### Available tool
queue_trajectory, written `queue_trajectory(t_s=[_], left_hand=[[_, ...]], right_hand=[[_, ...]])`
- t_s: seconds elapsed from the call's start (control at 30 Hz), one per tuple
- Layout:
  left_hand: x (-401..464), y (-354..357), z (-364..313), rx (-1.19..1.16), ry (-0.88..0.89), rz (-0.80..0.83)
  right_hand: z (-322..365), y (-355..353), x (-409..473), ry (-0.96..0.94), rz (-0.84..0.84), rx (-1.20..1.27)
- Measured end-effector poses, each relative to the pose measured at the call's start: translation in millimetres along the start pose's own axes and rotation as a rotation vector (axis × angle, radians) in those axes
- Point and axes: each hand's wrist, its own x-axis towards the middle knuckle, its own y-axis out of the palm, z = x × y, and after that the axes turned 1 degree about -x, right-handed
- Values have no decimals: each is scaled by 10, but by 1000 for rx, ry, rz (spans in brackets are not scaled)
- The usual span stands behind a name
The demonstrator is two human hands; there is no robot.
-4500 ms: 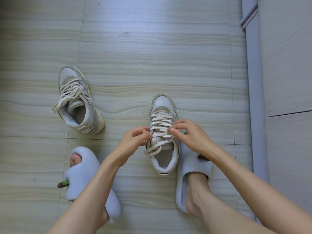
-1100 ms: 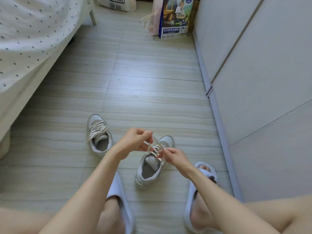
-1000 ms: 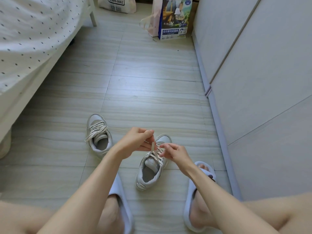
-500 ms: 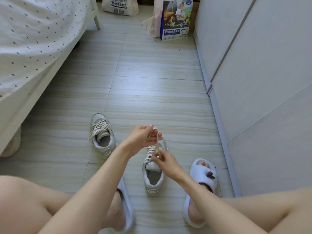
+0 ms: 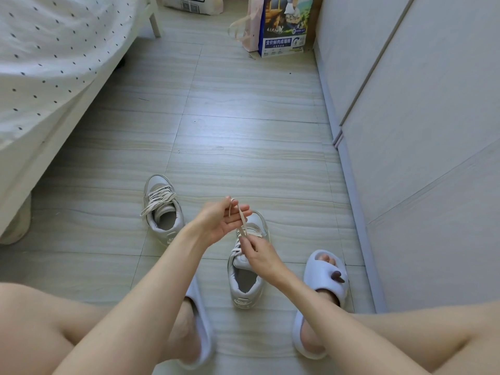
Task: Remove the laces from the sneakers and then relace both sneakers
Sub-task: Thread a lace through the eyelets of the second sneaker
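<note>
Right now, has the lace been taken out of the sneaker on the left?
No, the left sneaker still has its lace threaded across the front, with loose ends hanging over its side.

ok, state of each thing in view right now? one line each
Left hand: raised, palm up, holds the lace's free end.
Right hand: pinches the lace lower down.
Flat cream lace: partly pulled out, stretched between the hands.
Near grey sneaker: upright, upper eyelets unlaced.
Far grey sneaker: upright, laced, untied.
</note>
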Motion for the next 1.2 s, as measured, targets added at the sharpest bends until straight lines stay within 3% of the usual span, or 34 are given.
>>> queue_trajectory(t_s=[0.17, 0.33, 0.5, 0.7, 0.83, 0.97, 1.2], left_hand=[[80, -161, 126, -17, 34, -96], [129, -292, 246, 243, 63, -162], [173, -254, 460, 720, 141, 21], [228, -257, 521, 933, 166, 167], [213, -221, 562, 956, 109, 251], [223, -195, 570, 867, 128, 195], [222, -222, 557, 916, 134, 285]], right_hand=[[-6, -135, 50, 54, -88, 178], [-85, -300, 127, 184, -114, 466], [-71, -506, 176, 123, 177, 417], [-104, -662, 251, 122, 352, 284], [-117, -719, 330, 72, 234, -15], [-131, -605, 341, 5, 73, -154], [-151, -548, 322, -62, -74, -32]])
